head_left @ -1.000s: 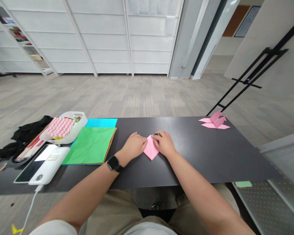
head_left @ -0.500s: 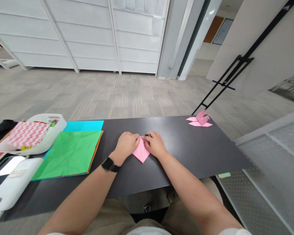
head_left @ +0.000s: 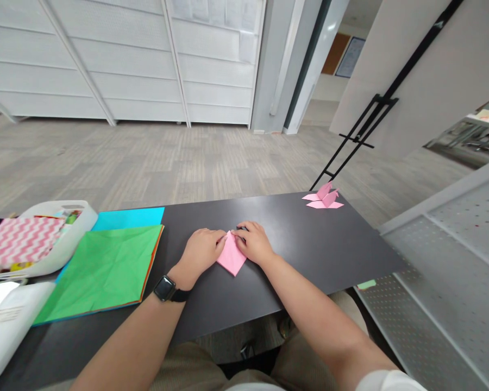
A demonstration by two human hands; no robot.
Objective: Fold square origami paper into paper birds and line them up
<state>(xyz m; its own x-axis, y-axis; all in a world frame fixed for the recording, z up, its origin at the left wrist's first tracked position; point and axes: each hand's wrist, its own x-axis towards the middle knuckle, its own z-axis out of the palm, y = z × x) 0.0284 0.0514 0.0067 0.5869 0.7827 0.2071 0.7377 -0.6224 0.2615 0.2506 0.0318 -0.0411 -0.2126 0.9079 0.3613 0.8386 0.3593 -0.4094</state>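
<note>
A folded piece of pink paper (head_left: 233, 258), shaped like a diamond, lies on the dark table with one corner toward me. My left hand (head_left: 202, 248) grips its upper left edge, fingers curled and thumb near the top corner. On the other side, my right hand (head_left: 254, 243) pinches the paper close to that same top corner. The fingertips of both hands almost meet there and partly cover the fold. A black smartwatch (head_left: 165, 288) is on my left wrist.
Pink folded paper cranes (head_left: 324, 197) stand at the table's far right corner. To the left lie green paper (head_left: 106, 271) and blue paper (head_left: 130, 218). A white basket (head_left: 75, 239) holds a pink zigzag-patterned item (head_left: 22, 239). A white device (head_left: 18, 326) sits nearer me.
The view has shifted, so the table's contents sit a little differently in it. My hands have parted slightly at the top corner, and more of the pink paper shows.
</note>
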